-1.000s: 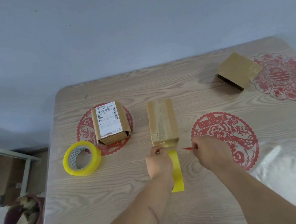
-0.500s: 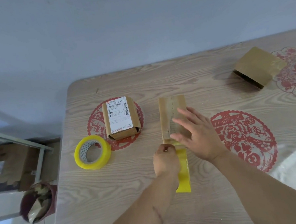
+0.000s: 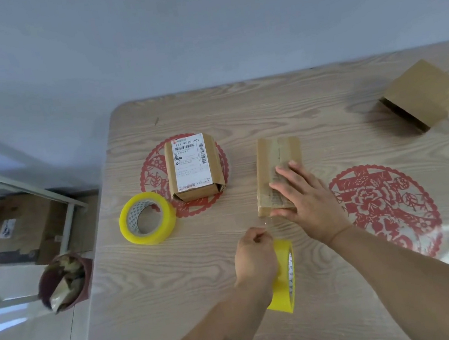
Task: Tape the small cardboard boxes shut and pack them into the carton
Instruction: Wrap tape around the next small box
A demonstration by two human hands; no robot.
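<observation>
A narrow cardboard box [image 3: 276, 160] lies in the middle of the wooden table [image 3: 237, 105], with clear tape along its top seam. My right hand [image 3: 304, 199] presses flat on its near end, fingers straight. My left hand [image 3: 254, 254] grips a yellow tape roll [image 3: 284, 276] just in front of the box; a thin strip of tape runs from the roll to the box's near edge. A second box with a white shipping label [image 3: 193, 166] sits to the left. A third box [image 3: 424, 93] lies at the far right.
Another yellow tape roll [image 3: 147, 218] lies flat near the table's left edge. Red paper-cut decorations [image 3: 385, 205] lie on the tabletop. Off the table to the left, a larger cardboard box [image 3: 22, 225] sits under a metal frame, and a dark bin [image 3: 63, 281] holds scraps.
My right hand went from beside the box's near end onto its top and has slid back toward the near end. My left hand drew the tape roll toward me, away from the box.
</observation>
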